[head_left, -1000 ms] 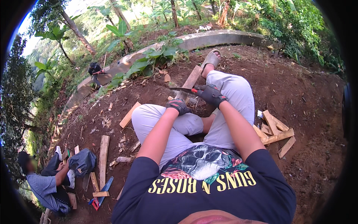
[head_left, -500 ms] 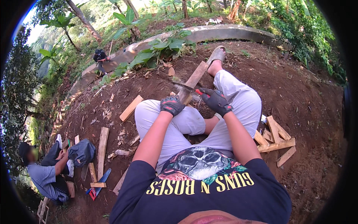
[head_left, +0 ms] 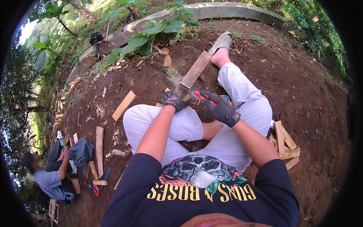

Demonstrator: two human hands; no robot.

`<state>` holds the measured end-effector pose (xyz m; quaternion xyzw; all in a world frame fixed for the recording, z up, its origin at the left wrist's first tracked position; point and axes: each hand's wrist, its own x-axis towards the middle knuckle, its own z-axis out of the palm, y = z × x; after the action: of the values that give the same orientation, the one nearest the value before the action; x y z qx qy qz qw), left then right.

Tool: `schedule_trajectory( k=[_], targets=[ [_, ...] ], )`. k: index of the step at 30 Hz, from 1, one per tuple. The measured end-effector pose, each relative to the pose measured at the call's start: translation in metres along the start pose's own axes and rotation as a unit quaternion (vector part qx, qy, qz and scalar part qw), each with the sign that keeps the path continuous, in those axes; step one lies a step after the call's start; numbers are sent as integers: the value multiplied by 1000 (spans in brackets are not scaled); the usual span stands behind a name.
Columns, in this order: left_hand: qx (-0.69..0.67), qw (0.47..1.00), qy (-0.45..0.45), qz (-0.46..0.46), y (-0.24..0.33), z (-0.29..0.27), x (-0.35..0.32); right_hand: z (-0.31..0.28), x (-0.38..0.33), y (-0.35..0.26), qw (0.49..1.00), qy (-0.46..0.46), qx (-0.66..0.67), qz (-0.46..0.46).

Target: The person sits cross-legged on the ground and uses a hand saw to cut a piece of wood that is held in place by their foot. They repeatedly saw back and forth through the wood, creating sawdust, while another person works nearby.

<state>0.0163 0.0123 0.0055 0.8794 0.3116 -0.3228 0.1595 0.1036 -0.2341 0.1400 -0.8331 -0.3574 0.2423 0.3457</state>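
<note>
A wooden board (head_left: 196, 70) slants away from me, its far end by my sandalled foot. My left hand (head_left: 173, 101), in a black and red work glove, is closed on the board's near end beside my knee. In my right hand (head_left: 221, 109), gloved alike, is the red handle of a hand saw (head_left: 202, 97). The saw's blade hardly shows here; a dark line crosses the board just ahead of my left hand. Pale dust lies on the soil beside that line.
Wood offcuts (head_left: 288, 145) are piled to my right. Planks (head_left: 100, 151) and a blue saw (head_left: 104, 182) lie at left, near a seated person (head_left: 53, 178). Another person (head_left: 99, 41) is by the low concrete wall (head_left: 223, 11). A leafy plant (head_left: 141, 38) grows before it.
The saw's handle has come back toward me and its dark blade no longer shows across the board. My left hand stays at the board's near end. The view has tilted downward slightly.
</note>
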Motion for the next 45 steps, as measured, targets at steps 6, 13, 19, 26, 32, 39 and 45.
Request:
schedule_trajectory(
  k=[6,13,19,26,32,39,45],
  targets=[
    [-5,1000,24,19,-6,6,5,74,97,-2,999,2,34,-12],
    [-32,999,26,-7,-1,5,15,44,62,16,1000,0,6,-16],
    [-110,994,-5,-17,-4,-8,-8,-35,-66,-25,999,-5,-47,17],
    [-63,997,25,-35,4,-2,-14,3,-4,-6,998,21,-42,-41],
    [-91,995,-7,-34,7,-10,-8,94,128,-13,1000,-4,-3,2],
    [-109,993,-1,-42,4,-14,-11,56,76,8,999,26,1,-40],
    [-133,991,-13,-20,0,-11,-13,-41,-56,-21,998,-24,-56,11]
  ],
)
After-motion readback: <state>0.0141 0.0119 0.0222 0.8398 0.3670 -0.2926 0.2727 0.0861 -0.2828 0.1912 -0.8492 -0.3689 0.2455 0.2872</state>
